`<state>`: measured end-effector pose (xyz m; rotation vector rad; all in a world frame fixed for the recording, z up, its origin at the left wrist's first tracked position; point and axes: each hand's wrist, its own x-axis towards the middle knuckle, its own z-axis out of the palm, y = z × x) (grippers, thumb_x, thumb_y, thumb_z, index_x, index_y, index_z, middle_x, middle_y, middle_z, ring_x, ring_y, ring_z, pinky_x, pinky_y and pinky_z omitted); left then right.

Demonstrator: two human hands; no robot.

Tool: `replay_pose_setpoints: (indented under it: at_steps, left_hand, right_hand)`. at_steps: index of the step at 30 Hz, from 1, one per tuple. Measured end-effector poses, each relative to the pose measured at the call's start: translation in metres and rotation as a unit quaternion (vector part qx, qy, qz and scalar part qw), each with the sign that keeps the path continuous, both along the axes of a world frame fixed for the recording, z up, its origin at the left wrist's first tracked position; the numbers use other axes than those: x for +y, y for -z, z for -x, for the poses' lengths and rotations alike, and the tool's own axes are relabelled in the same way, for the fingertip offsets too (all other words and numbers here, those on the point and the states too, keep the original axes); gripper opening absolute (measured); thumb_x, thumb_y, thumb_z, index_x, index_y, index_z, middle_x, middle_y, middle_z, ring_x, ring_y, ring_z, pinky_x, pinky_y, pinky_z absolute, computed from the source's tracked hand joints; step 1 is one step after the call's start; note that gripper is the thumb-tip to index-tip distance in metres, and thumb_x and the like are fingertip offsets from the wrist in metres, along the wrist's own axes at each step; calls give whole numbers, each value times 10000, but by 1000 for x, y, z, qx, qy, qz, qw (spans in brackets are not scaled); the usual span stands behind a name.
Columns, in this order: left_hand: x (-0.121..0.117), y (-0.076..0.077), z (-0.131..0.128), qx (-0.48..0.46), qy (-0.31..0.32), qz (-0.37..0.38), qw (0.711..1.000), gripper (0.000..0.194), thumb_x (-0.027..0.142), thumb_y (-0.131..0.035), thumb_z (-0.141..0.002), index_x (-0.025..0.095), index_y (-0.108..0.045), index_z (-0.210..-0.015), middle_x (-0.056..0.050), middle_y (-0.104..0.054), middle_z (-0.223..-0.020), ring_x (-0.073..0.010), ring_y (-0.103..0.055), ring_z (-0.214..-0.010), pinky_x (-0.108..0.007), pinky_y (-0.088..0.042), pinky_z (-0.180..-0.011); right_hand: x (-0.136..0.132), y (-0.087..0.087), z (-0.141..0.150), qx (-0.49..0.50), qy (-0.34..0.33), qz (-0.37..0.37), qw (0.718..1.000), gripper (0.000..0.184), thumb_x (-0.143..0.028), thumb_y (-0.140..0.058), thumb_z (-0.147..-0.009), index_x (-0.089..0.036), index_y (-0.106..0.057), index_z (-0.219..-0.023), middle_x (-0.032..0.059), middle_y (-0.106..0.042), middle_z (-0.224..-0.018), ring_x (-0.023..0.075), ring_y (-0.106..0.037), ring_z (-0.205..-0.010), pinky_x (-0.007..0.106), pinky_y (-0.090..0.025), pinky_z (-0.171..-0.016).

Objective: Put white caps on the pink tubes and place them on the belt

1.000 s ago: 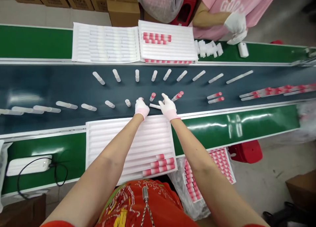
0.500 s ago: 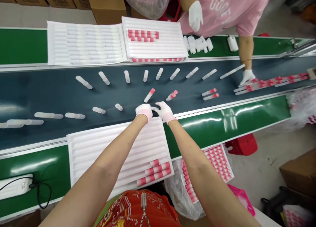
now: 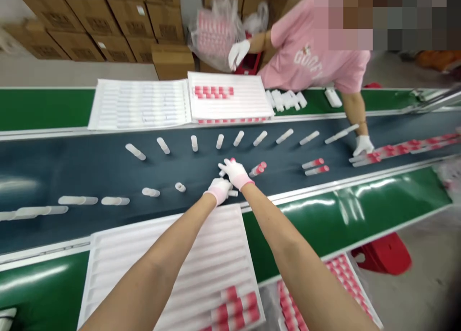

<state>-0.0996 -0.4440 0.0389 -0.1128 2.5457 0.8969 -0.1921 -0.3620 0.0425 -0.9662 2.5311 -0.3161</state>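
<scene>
My left hand (image 3: 219, 189), in a white glove with a pink cuff, is closed around a short white tube (image 3: 233, 193) at the near edge of the dark conveyor belt; one end sticks out to the right. Just above it, my right hand (image 3: 234, 172) reaches over a pink-and-white tube (image 3: 232, 160), fingers apart and across it. Only the tube's pink top and pale lower end show; whether the fingers grip it is hidden. Below my hands, a white ridged tray (image 3: 169, 247) holds several pink-and-white tubes (image 3: 234, 309) in its lower right corner.
Two pink-topped tubes (image 3: 258, 169) stand right of my hands. White tubes (image 3: 194, 143) stand in a row along the belt (image 3: 90, 172). A co-worker's gloved hand (image 3: 363, 145) touches a cluster of pink-and-white tubes (image 3: 403, 148). Across the belt lie trays (image 3: 140, 105).
My right hand has left the white tube at my left hand and moved up over the pink-and-white tube. My left hand still holds the white tube. The view has tilted upward.
</scene>
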Motion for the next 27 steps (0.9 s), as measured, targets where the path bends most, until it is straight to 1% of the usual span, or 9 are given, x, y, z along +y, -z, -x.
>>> replay_pose_setpoints:
  at_steps: [4,8,12,14,16,19,23,25,27]
  left_hand:
    - [-15,-14,-11,32,-21,30,999,170,213,-706,-887,132,-696,-1036,-119,-706,-1061,-250,-670,-1016,-448,-531,-952]
    - [-36,-39,-52,97,-80,27,992,328,138,-647,-847,204,-685,-1166,-116,-702,-1139,-288,-633,-1112,-431,-476,-1003]
    - [-53,-57,-117,125,-257,-135,949,423,180,-584,-840,243,-596,-1257,-57,-701,-1137,-209,-672,-995,-339,-530,-903]
    - [-59,-59,-153,112,-341,-196,913,524,197,-589,-805,247,-513,-1320,-36,-706,-1070,-184,-688,-903,-315,-552,-845]
    - [-63,-56,-189,109,-379,-231,889,585,227,-592,-785,241,-447,-1351,-8,-705,-937,-185,-695,-862,-323,-560,-841]
    - [-68,-43,-237,76,-398,-223,886,436,281,-596,-775,230,-517,-1201,5,-684,-820,-211,-702,-841,-365,-570,-847]
    - [-73,-30,-275,11,-372,-116,921,120,260,-613,-744,224,-559,-845,-46,-697,-931,-259,-698,-958,-405,-566,-888]
    - [-75,-28,-282,5,-331,-76,941,99,227,-592,-769,217,-588,-867,-64,-698,-984,-266,-683,-1010,-413,-547,-936]
    - [-77,-27,-281,9,-273,-36,961,230,202,-576,-798,206,-641,-1019,-90,-693,-1089,-277,-659,-1078,-424,-514,-995]
  right_hand:
    - [-4,-4,-1,29,34,36,998,258,-72,-527,-876,-185,-699,-1032,124,-664,-1146,229,-654,-967,348,-524,-882]
    - [-3,-1,-15,29,114,107,987,206,-192,-467,-928,-229,-626,-1054,58,-694,-1010,204,-695,-904,329,-559,-823]
    - [-14,10,-37,-28,160,165,973,221,-283,-474,-913,-247,-567,-1110,16,-718,-895,189,-717,-804,318,-583,-753]
    - [-21,14,-43,-49,172,177,968,221,-280,-528,-865,-259,-572,-1080,3,-717,-870,193,-715,-789,324,-579,-755]
    - [-25,16,-45,-61,176,183,965,192,-269,-557,-830,-271,-590,-1019,-12,-704,-830,193,-702,-776,330,-568,-778]
    - [-27,15,-42,-70,174,185,965,170,-261,-590,-804,-266,-612,-973,-22,-684,-799,188,-679,-768,330,-552,-813]
    - [-21,11,-37,-91,182,173,964,252,-253,-634,-799,-228,-644,-1050,6,-708,-888,183,-675,-830,331,-541,-866]
    - [-18,11,-35,-104,186,170,962,406,-238,-664,-790,-207,-631,-1193,33,-723,-1024,171,-674,-889,322,-527,-921]
    - [-13,9,-35,-113,189,174,960,626,-231,-720,-756,-198,-559,-1360,64,-697,-1199,159,-668,-926,316,-515,-967]
